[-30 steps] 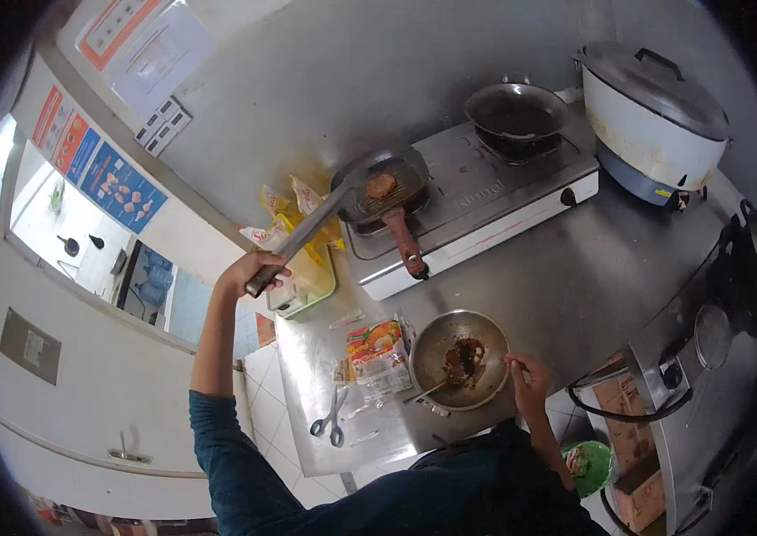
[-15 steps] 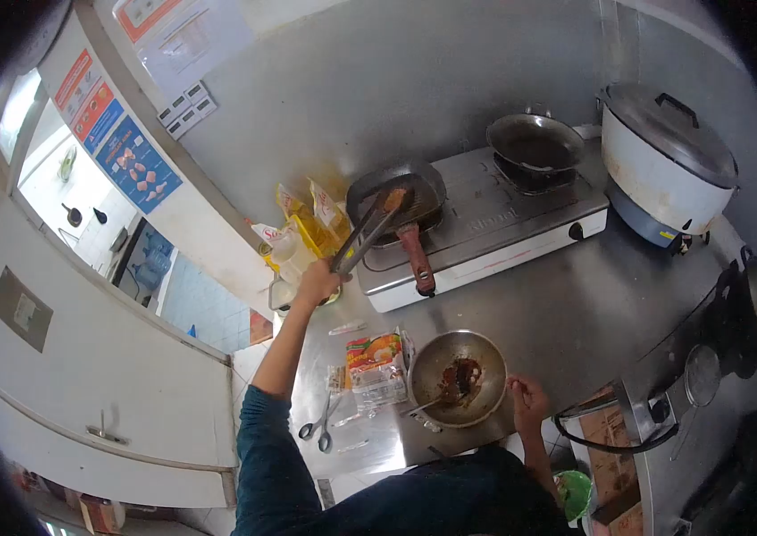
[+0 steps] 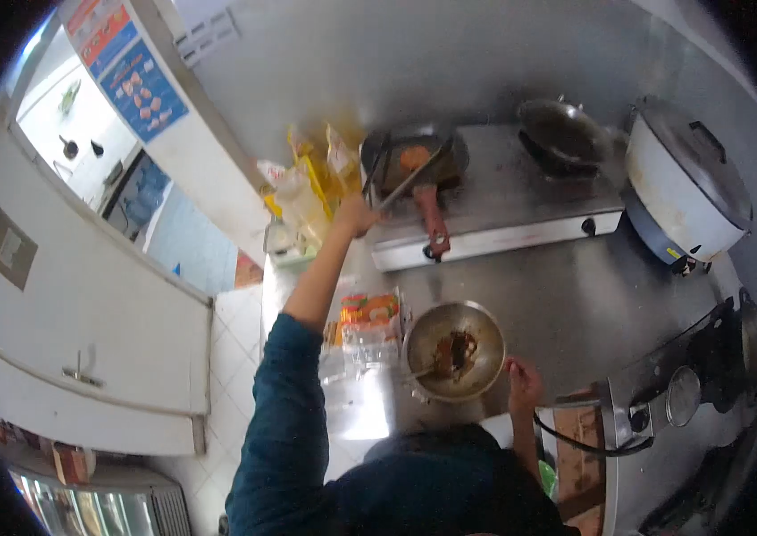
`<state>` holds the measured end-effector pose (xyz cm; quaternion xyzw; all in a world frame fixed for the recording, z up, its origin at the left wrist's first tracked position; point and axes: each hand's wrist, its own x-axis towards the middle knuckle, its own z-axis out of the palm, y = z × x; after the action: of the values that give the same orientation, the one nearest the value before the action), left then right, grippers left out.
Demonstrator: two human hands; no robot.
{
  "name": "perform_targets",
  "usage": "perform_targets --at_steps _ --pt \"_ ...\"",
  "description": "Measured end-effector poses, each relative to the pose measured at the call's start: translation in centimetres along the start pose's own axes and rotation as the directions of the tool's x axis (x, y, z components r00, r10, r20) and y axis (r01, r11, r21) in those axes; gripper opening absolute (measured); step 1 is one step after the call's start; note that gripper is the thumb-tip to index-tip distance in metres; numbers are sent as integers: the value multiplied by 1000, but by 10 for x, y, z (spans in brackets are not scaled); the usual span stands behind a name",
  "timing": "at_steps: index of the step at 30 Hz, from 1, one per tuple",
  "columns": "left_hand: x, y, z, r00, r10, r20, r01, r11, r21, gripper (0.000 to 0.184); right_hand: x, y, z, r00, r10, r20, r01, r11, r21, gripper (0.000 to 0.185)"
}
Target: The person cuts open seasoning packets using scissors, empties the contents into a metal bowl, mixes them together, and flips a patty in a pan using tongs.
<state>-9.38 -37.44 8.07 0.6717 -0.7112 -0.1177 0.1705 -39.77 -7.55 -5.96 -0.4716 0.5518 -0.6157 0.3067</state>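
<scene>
My left hand (image 3: 356, 215) is closed round metal tongs (image 3: 408, 185) whose arms are spread over the square dark frying pan (image 3: 446, 170). An orange-brown piece of food (image 3: 414, 158) shows in the pan between the tong arms. The pan's reddish-brown handle (image 3: 432, 223) points toward me. Beside the rim of a metal bowl (image 3: 485, 335), my right hand (image 3: 526, 384) has its fingers pinched together; what they hold, if anything, is unclear. Dark reddish sauce (image 3: 459, 350) and a utensil (image 3: 423, 372) are in the bowl.
The pan stands on a gas stove (image 3: 503, 241), with a wok (image 3: 561, 134) at its right. A large rice cooker (image 3: 682, 174) is farther right. Yellow oil pouches (image 3: 311, 183) stand left of the stove. Plastic food packets (image 3: 369, 326) lie left of the bowl.
The tongs have spread apart, and the food piece that was at their tips now appears down in the pan. My right hand stays beside the bowl. The camera view has shifted.
</scene>
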Motion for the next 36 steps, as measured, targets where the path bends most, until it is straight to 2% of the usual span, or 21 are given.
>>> perform_targets --at_steps 2,3,5,7,10,13,16,19,20,21,22,23,24,25,27,28,30,31,33,34,36 --pt "-4 7 -5 1000 4 -15 -3 998 64 67 -1 -7 3 1000 -1 16 1 1000 -12 21" --pt "6 -4 3 999 54 -1 -54 998 22 79 0 -10 5 1000 -2 25 3 1000 -19 20" --pt "-7 8 -6 999 17 -38 -18 1000 -22 90 -3 -13 8 998 48 44 -48 999 1 19" --pt "5 -8 6 994 57 -96 -72 984 -163 99 -5 -14 12 998 52 40 -53 999 8 20" --pt "-13 -10 -8 992 0 -128 -50 919 -390 93 -11 -17 25 1000 12 -21 -12 1000 10 27" --pt "-44 -30 -18 956 7 -293 -186 789 -585 84 -15 -27 38 991 -21 -129 23 1000 11 32" --pt "-108 -64 -28 887 -120 -446 -270 649 -711 52 -20 -14 38 967 -109 -229 110 994 -10 28" --pt "-187 -108 -5 907 -337 -252 67 707 -704 26 -24 -8 43 923 -227 -310 221 974 -55 23" --pt "-207 -129 26 902 -369 -223 164 771 -615 21 -27 -16 49 914 -261 -311 259 965 -48 20" --pt "-231 -134 42 941 -272 -202 133 844 -520 22 -31 -23 55 903 -295 -311 297 954 -41 18" --pt "-255 -136 56 970 -175 -167 91 903 -419 23 -39 -31 56 954 -288 -85 291 956 33 17" --pt "-274 -143 78 967 -200 -157 125 911 -392 25 -49 -37 56 949 -278 146 265 959 102 16" --pt "-289 -146 96 964 -223 -145 158 918 -364 27 -59 -33 62 874 -257 412 259 965 51 15" --pt "-303 -143 101 972 -187 -145 134 939 -316 26 -70 -30 69 737 -203 645 265 964 1 15" --pt "-321 -138 108 984 -108 -142 75 973 -218 24 -72 -71 114 406 -5 914 259 960 -109 28" --pt "-324 -138 108 973 -31 -230 -2 990 -144 18 -76 -68 124 409 3 912 431 881 -197 32" --pt "-328 -139 112 980 -63 -188 40 992 -120 13 -88 -46 141 418 19 908 711 615 -340 41" --pt "-332 -142 113 983 -81 -166 63 992 -107 11 -89 -36 145 469 15 883 725 563 -395 41" --pt "-342 -146 102 996 -75 -57 58 965 -256 9 -87 -16 143 566 3 825 733 456 -504 41" --pt "-345 -148 99 998 -66 -6 60 942 -330 8 -87 -9 141 601 21 799 678 517 -523 40" --pt "-359 -149 101 999 45 -15 -47 947 -318 10 -86 3 138 667 60 743 555 625 -549 38"
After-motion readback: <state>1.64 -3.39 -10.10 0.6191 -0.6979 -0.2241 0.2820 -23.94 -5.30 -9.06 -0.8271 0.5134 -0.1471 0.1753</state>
